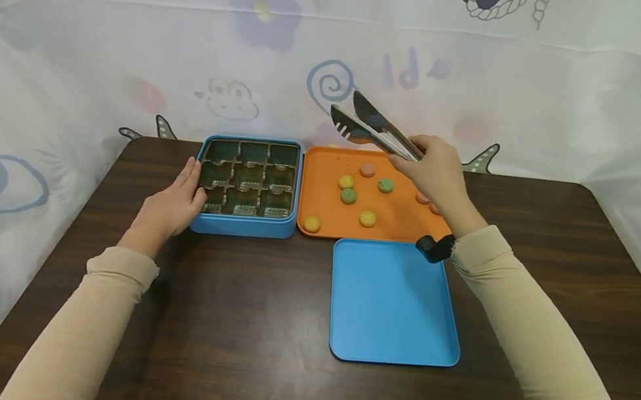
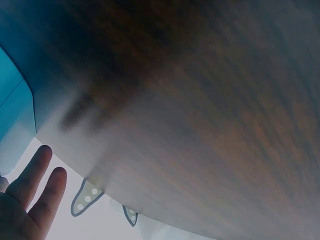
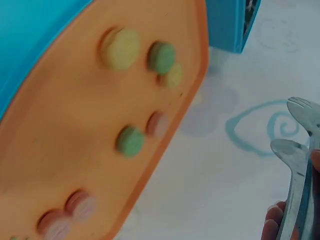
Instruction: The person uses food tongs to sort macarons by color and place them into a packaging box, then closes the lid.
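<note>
My right hand (image 1: 438, 177) grips a pair of metal serving tongs (image 1: 386, 133) above the orange tray's far edge. The two ends of the tongs, one of them slotted, stand apart with nothing between them. Small macarons lie scattered on the orange tray (image 1: 403, 228): yellow (image 1: 367, 218), green (image 1: 385, 185) and pink (image 1: 367, 170). With fingers extended, my left hand (image 1: 172, 208) rests against the left side of a blue box (image 1: 243, 225). Inside the box sits a clear divided insert (image 1: 249, 175), its compartments holding nothing. The left wrist view catches only some fingers (image 2: 47, 195) beside the box.
A blue tray (image 1: 394, 304) lies in front of the orange one, partly under my right forearm. The box stands directly left of the orange tray. All rest on a dark wooden table (image 1: 244, 350), with a printed white cloth (image 1: 134, 60) hanging behind.
</note>
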A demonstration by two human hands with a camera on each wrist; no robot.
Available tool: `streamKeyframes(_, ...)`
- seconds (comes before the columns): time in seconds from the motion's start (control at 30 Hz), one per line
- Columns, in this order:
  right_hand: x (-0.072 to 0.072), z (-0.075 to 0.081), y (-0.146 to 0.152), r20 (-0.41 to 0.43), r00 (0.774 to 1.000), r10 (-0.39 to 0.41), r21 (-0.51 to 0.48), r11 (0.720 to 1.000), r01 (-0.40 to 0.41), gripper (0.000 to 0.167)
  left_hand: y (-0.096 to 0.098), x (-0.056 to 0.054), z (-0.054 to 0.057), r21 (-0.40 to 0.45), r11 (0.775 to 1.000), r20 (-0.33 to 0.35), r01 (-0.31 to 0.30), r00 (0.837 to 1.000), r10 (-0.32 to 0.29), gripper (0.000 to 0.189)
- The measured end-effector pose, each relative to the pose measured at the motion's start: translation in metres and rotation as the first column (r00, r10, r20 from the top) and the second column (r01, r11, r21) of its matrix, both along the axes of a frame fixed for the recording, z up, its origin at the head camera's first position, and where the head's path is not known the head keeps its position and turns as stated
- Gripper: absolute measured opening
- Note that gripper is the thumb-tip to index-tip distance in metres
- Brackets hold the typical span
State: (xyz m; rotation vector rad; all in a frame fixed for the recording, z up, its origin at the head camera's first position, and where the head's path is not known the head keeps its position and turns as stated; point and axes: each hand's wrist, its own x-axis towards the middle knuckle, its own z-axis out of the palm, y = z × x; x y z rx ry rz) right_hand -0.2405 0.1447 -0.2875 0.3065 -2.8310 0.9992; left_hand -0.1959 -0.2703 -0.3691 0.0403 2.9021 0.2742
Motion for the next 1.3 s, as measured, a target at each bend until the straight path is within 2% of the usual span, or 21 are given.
streamKeyframes(0.23, 0.010, -0.005, 0.044, 0.029, 0.999, -0.027, 0.084, 0.996, 0.024, 0.049, 0.003, 0.000, 0.002, 0.004, 1.000, -0.002, 0.003, 1.000, -0.003, 0.064)
streamKeyframes(0.53, 0.018, -0.025, 0.090, 0.107, 0.992, -0.073, 0.202, 0.978, 0.050, 0.055, 0.002, 0.000, 0.001, 0.002, 1.000, -0.003, -0.001, 1.000, 0.001, 0.064)
streamKeyframes(0.73, 0.024, -0.036, 0.111, 0.144, 0.986, -0.086, 0.225, 0.973, 0.052, 0.062, 0.000, 0.000, 0.001, -0.003, 1.000, 0.013, 0.000, 1.000, 0.000, 0.064)
streamKeyframes(1.3, 0.036, -0.059, 0.148, 0.126, 0.987, -0.099, 0.269, 0.961, 0.062, 0.065, 0.000, 0.000, 0.002, 0.006, 1.000, 0.002, -0.005, 1.000, 0.005, 0.063)
